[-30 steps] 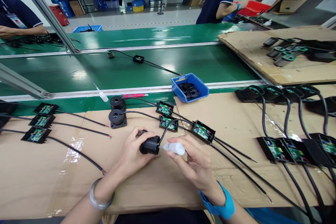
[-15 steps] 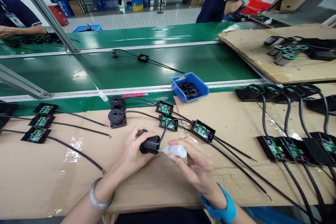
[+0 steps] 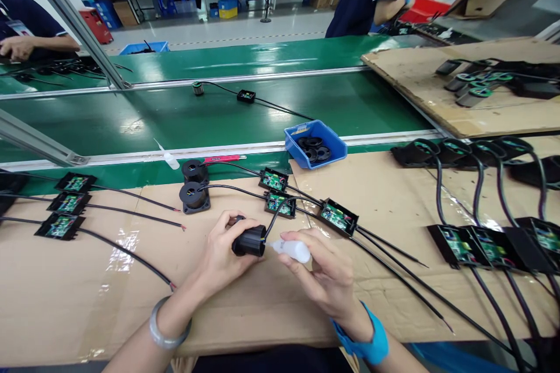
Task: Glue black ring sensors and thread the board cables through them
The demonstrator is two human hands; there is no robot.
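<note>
My left hand (image 3: 221, 256) is closed round a black round housing (image 3: 249, 240) lying on its side, just above the cardboard sheet (image 3: 87, 291). A black cable runs from the housing to an open black box with a green circuit board (image 3: 338, 218). My right hand (image 3: 326, 274) pinches a small white squeeze bottle (image 3: 293, 250); its nozzle tip touches the housing's right end. Two more black round housings (image 3: 193, 189) stand beyond my hands, wired to two small circuit boards (image 3: 276, 192).
A blue bin (image 3: 315, 143) of black rings sits by the green conveyor belt (image 3: 131, 122), which carries one wired unit (image 3: 245, 95). Board boxes with cables lie at left (image 3: 67, 203) and right (image 3: 490, 245). A second white bottle (image 3: 168, 156) and a red tool (image 3: 222, 158) lie on the rail. People work across the belt.
The wired unit on the belt has drifted right. My hands stay almost in place; the bottle's nozzle stays at the housing's end.
</note>
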